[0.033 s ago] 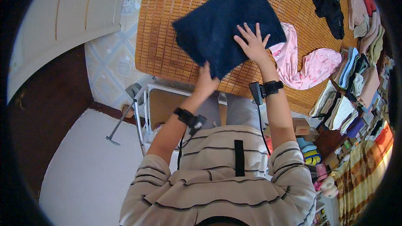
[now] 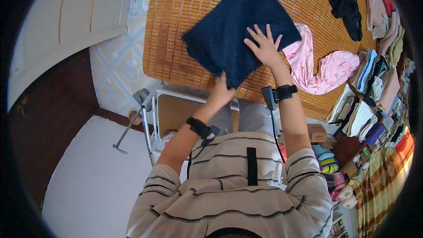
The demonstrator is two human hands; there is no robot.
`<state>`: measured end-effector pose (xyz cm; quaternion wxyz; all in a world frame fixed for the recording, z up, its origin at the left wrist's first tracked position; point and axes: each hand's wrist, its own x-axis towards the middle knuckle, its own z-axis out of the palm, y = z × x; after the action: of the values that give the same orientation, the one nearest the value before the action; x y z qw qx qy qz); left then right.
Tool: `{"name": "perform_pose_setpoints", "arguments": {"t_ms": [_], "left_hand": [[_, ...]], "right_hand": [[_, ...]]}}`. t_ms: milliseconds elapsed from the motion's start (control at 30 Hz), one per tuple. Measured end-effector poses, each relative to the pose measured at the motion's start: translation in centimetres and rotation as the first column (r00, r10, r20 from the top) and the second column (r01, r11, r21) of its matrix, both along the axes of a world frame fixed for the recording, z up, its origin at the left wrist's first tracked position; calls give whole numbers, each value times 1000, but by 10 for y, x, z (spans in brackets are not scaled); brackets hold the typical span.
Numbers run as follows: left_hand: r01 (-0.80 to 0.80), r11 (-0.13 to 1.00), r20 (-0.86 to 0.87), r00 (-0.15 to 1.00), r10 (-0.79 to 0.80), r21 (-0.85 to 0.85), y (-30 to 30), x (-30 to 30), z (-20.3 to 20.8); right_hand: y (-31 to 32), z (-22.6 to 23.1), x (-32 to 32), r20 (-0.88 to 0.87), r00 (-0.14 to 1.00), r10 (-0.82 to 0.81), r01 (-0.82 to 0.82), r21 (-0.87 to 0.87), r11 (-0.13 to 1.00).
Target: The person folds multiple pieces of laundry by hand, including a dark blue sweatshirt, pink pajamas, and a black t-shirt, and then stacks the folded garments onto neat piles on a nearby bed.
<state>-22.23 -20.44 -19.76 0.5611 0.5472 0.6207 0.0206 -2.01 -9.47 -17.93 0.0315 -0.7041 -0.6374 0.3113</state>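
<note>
A dark navy piece of cloth [image 2: 229, 31], its garment kind unclear, lies partly folded on a slatted bamboo mat [image 2: 169, 39]. My right hand [image 2: 266, 49] rests flat on its right part, fingers spread. At the near corner, my left hand [image 2: 221, 93] is closed on the cloth's edge, thumb and fingers pinching it. Just right of my right hand is a pink printed garment [image 2: 337, 68], curved in a loose U and partly beside the navy cloth.
A black garment [image 2: 346, 6] lies at the far right of the mat. Folded clothes [image 2: 359, 117] stand in rows along the right edge. Below the mat's left front edge are a white metal frame [image 2: 154, 119] and a grey-handled rod [image 2: 128, 132]. A cardboard box [image 2: 319, 134] sits at right.
My left hand has drawn the near corner of the navy cloth slightly toward me and to the right. The far edge has shifted a little; my right hand stays almost in place.
</note>
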Motion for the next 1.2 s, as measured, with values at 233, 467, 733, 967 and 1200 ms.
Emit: {"name": "perform_pose_setpoints", "arguments": {"t_ms": [233, 467, 733, 967, 1200], "left_hand": [[-106, 979, 213, 975, 68, 175, 72, -7, 23], [195, 861, -269, 960, -70, 470, 170, -33, -15], [-192, 796, 346, 824, 448, -574, 176, -15, -14], [-204, 630, 202, 836, 511, -749, 191, -8, 35], [-270, 841, 501, 702, 505, -470, 220, 6, 95]], "right_hand": [[-16, 0, -3, -50, 996, 73, -66, 134, 989], [-58, -16, -20, -271, 793, -545, 604, 239, 760], [-61, -33, -6, -573, -133, -809, 696, -635, 335], [-46, -2, 30, -425, -273, -863, 476, -839, 262], [-27, 58, 68, -650, -233, -723, 505, -716, 481]]}}
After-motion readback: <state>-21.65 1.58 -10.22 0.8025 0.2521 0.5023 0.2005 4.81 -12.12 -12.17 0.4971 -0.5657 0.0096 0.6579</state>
